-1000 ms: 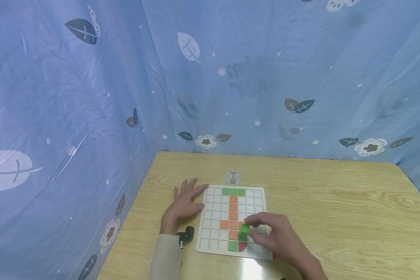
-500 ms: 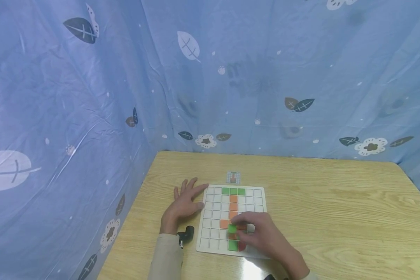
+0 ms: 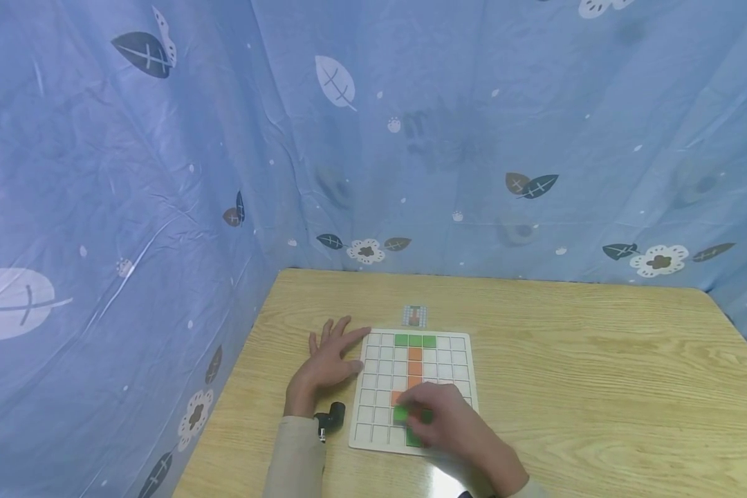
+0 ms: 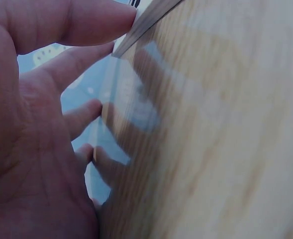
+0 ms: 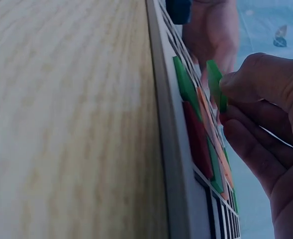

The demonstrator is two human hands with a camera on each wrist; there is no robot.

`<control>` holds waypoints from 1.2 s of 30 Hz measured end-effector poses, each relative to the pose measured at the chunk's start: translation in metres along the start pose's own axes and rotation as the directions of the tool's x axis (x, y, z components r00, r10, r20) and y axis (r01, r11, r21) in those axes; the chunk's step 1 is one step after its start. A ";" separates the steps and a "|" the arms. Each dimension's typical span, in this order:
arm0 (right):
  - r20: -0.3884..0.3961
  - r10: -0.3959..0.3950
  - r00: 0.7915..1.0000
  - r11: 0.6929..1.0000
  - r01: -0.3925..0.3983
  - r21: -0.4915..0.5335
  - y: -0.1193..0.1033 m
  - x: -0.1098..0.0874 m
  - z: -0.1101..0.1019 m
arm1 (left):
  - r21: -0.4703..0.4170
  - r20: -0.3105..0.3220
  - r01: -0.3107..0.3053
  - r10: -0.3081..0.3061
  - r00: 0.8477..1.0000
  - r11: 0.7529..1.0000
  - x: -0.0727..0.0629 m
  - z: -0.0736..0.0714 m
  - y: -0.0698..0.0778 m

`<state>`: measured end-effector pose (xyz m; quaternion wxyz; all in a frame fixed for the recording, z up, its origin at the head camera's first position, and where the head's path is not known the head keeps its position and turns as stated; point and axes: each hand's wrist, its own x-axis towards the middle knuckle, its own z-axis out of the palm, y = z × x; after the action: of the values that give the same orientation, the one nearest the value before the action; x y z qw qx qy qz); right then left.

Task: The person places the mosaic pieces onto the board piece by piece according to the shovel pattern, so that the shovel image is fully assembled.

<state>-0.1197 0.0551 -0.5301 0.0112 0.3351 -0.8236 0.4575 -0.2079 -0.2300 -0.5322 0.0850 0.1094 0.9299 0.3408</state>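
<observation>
A white grid board (image 3: 373, 434) lies on the table with green tiles (image 3: 416, 341) along its far rows and a column of orange tiles (image 3: 415, 368) down the middle. My right hand (image 3: 451, 422) pinches a square green tile (image 5: 216, 85) between thumb and fingers, just above the board, left of the orange column. Beneath that hand, a red piece (image 5: 198, 139) and another green tile (image 5: 187, 87) lie near the board's near edge; the hand partly hides them in the head view. My left hand (image 3: 328, 361) rests with spread fingers, thumb and index at the board's left edge.
A small card (image 3: 414, 316) with a printed grid pattern lies just beyond the board. Some black device (image 3: 332, 418) sits by the left wrist. Blue patterned curtain (image 3: 448, 138) hangs behind and left of the wooden table (image 3: 597, 360).
My right hand has moved left across the board with the green tile, from right of the orange column to left of it. The left hand stays still.
</observation>
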 end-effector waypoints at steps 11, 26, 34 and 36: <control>0.024 0.071 0.997 0.992 -0.068 -0.104 -0.006 0.000 0.008 | 0.004 0.001 -0.007 0.007 1.000 1.000 0.001 0.001 -0.002; 0.013 0.032 0.999 0.982 -0.029 -0.187 -0.004 0.001 0.011 | 0.006 0.001 -0.006 0.006 1.000 1.000 0.001 0.000 -0.001; -0.017 0.013 1.000 0.996 -0.014 -0.088 -0.001 -0.003 0.009 | 0.004 -0.001 -0.010 0.010 1.000 1.000 0.000 0.000 0.000; -0.031 -0.013 0.999 0.996 0.010 -0.088 0.000 -0.004 0.008 | -0.001 -0.001 -0.010 0.010 1.000 1.000 0.000 0.000 0.000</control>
<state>-0.1144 0.0510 -0.5358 0.0413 0.3318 -0.8407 0.4260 -0.2081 -0.2299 -0.5317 0.0830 0.1140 0.9292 0.3415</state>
